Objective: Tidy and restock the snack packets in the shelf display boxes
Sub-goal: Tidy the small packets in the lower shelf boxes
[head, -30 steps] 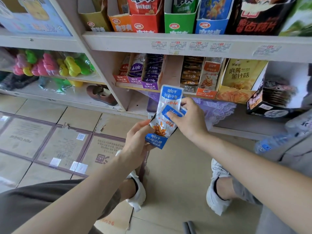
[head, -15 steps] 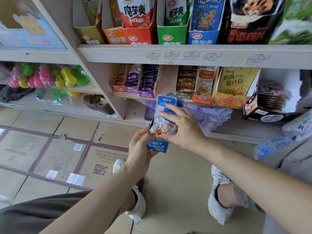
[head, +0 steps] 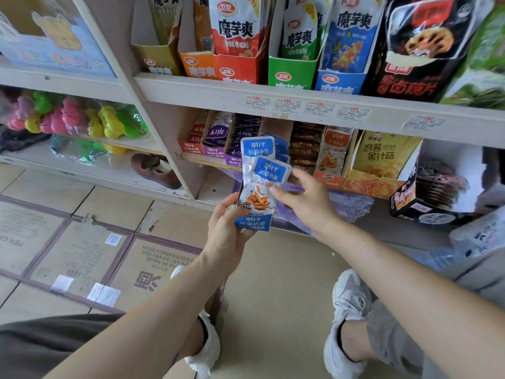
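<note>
The person squats in front of a shelf (head: 191, 91). The left hand (head: 226, 233) holds a small blue box (head: 252, 222) from below and from the left, with its fingers curled round it. Blue packets (head: 262, 187) stand up in the box, one behind the other. The front one has a picture of orange food on it and leans a bit to the right.

The right hand (head: 306, 201) is at the right side of the packets. Its thumb lies on the front of the first packet. Its fingers (head: 296, 173) reach round the packet's right edge, so the hand pinches it.

The box and packets are up in the air, just in front of the lower row of the shelf. In that row a purple box (head: 218, 154) stands to the left of them and an orange box (head: 328, 176) to the right. A yellow box (head: 377, 181) stands beside the orange one.

Higher up, a red box (head: 237, 69), a green box (head: 289, 75) and another blue one hold big packets. Flat cardboard (head: 82, 242) lies on the floor. Two white shoes (head: 349, 296) show below the arms.
</note>
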`<state>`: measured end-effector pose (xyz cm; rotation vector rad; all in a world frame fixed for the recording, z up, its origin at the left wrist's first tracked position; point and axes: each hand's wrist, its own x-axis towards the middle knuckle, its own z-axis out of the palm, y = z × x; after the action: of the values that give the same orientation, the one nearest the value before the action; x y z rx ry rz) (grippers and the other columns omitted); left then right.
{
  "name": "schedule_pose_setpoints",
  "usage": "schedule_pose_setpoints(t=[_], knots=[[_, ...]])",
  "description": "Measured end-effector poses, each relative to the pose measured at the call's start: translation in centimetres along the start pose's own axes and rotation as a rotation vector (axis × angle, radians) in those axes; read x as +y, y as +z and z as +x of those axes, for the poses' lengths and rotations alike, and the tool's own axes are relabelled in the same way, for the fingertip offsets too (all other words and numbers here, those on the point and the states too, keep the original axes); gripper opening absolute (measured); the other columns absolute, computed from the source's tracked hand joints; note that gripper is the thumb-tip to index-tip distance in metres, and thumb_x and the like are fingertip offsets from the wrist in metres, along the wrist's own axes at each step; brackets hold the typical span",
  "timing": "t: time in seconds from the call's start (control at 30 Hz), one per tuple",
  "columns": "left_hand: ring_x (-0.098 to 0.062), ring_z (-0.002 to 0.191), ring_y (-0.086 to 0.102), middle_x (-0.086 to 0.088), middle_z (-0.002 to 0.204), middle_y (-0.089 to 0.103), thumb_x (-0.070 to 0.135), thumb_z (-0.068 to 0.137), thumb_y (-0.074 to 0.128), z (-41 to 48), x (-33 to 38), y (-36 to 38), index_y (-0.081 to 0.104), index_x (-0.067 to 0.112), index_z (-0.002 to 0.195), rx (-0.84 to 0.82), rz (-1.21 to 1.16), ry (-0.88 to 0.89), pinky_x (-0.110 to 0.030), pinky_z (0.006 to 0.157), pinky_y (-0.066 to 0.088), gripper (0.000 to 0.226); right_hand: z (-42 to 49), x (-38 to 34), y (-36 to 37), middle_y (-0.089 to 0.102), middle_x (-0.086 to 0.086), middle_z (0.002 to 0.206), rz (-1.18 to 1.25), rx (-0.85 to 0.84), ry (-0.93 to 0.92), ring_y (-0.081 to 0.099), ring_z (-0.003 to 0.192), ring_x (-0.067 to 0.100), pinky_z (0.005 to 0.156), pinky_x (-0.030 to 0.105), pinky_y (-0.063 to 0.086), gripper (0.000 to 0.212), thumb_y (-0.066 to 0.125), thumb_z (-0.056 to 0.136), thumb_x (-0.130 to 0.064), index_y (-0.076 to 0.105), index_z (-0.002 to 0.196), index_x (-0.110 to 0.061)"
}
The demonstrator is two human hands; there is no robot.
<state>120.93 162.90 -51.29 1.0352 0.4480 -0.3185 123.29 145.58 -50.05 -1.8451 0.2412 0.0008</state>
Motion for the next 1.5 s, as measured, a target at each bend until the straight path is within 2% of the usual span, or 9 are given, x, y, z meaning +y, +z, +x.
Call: schedule_pose_setpoints(t=[0.17, 0.43, 0.53, 0.7, 0.87, 1.0, 1.13, 1.33, 1.5], knots=[[-0.034, 0.106, 0.070, -0.028, 0.129, 0.064, 0.004, 0.077, 0.062, 1.5, 0.2, 0.1, 0.052, 0.007, 0.136, 0.005, -0.026, 0.000, -0.039, 0.074, 0.059, 0.060, 1.2, -0.1, 1.7, 0.065, -0.013, 0.128, 0.048, 0.013, -0.010, 0.060, 0.120, 0.008, 0.090, 0.045, 0.059, 0.062, 0.082, 0.080, -0.035, 0.055, 0.136, -0.033], [-0.035, 0.103, 0.070, -0.024, 0.119, 0.070, -0.004, 0.087, 0.052, 2.2, 0.4, -1.2, 0.054, 0.005, 0.132, -0.071, 0.023, 0.031, -0.047, 0.085, 0.059, 0.046, -0.4, -0.8, 3.4, 0.058, -0.013, 0.128, 0.030, 0.110, -0.071, 0.057, 0.102, -0.008, 0.079, 0.017, 0.056, 0.058, 0.077, 0.087, -0.028, 0.052, 0.139, -0.026], [-0.034, 0.102, 0.071, -0.023, 0.119, 0.070, -0.002, 0.087, 0.055, 2.1, 0.4, -0.4, 0.056, 0.007, 0.131, -0.088, 0.051, 0.028, -0.049, 0.088, 0.059, 0.045, -0.5, -0.7, 2.7, 0.062, -0.011, 0.127, 0.070, 0.144, -0.045, 0.063, 0.111, 0.005, 0.082, 0.030, 0.061, 0.056, 0.077, 0.087, -0.029, 0.054, 0.138, -0.028], [-0.031, 0.097, 0.072, -0.021, 0.115, 0.070, 0.002, 0.093, 0.057, 2.3, 0.8, 0.8, 0.054, 0.007, 0.127, -0.073, 0.054, 0.026, -0.038, 0.067, 0.061, 0.034, 0.5, -1.2, 1.9, 0.068, -0.012, 0.124, 0.051, 0.164, -0.056, 0.062, 0.118, 0.009, 0.096, 0.046, 0.055, 0.059, 0.078, 0.079, -0.041, 0.058, 0.134, -0.033], [-0.029, 0.095, 0.073, -0.017, 0.110, 0.071, 0.001, 0.095, 0.056, 2.2, 1.3, 1.4, 0.056, 0.010, 0.120, -0.115, 0.057, 0.054, -0.037, 0.069, 0.062, 0.027, 1.3, -1.7, 1.9, 0.063, -0.011, 0.132, 0.022, 0.196, -0.132, 0.054, 0.127, 0.007, 0.105, 0.043, 0.049, 0.057, 0.077, 0.085, -0.034, 0.056, 0.138, -0.027], [-0.031, 0.103, 0.071, -0.021, 0.120, 0.069, 0.002, 0.094, 0.057, 4.0, 1.8, 1.8, 0.055, 0.011, 0.121, -0.141, 0.057, 0.016, -0.052, 0.099, 0.055, 0.029, 2.2, -1.5, 1.3, 0.062, -0.017, 0.122, 0.011, 0.178, -0.112, 0.056, 0.119, 0.002, 0.102, 0.037, 0.051, 0.052, 0.075, 0.088, -0.027, 0.056, 0.137, -0.025], [-0.029, 0.112, 0.071, -0.017, 0.128, 0.068, 0.010, 0.097, 0.062, 5.1, 0.4, 1.8, 0.053, 0.013, 0.136, -0.157, 0.117, -0.002, -0.045, 0.094, 0.058, 0.040, 2.6, -0.5, 1.3, 0.062, -0.010, 0.133, -0.083, 0.171, -0.110, 0.054, 0.122, 0.004, 0.102, 0.026, 0.044, 0.056, 0.074, 0.090, -0.025, 0.053, 0.142, -0.023], [-0.020, 0.102, 0.071, -0.013, 0.125, 0.063, 0.061, 0.078, 0.076, 7.3, -0.1, 1.7, 0.072, 0.020, 0.117, 0.041, 0.553, 0.275, -0.047, 0.091, 0.061, 0.057, 2.6, 0.6, 2.4, 0.059, -0.009, 0.137, -0.050, 0.177, -0.109, 0.051, 0.125, 0.001, 0.107, 0.022, 0.041, 0.065, 0.073, 0.089, -0.011, 0.046, 0.147, -0.022], [-0.014, 0.100, 0.065, 0.008, 0.107, 0.068, 0.040, 0.090, 0.075, 8.2, -0.3, 2.3, 0.046, 0.031, 0.145, 0.054, 0.829, 0.543, -0.039, 0.088, 0.055, 0.063, 2.5, 1.7, 2.7, 0.068, -0.006, 0.125, 0.119, 0.224, -0.071, 0.063, 0.117, 0.007, 0.103, 0.040, 0.052, 0.053, 0.073, 0.087, -0.006, 0.056, 0.135, -0.021]])
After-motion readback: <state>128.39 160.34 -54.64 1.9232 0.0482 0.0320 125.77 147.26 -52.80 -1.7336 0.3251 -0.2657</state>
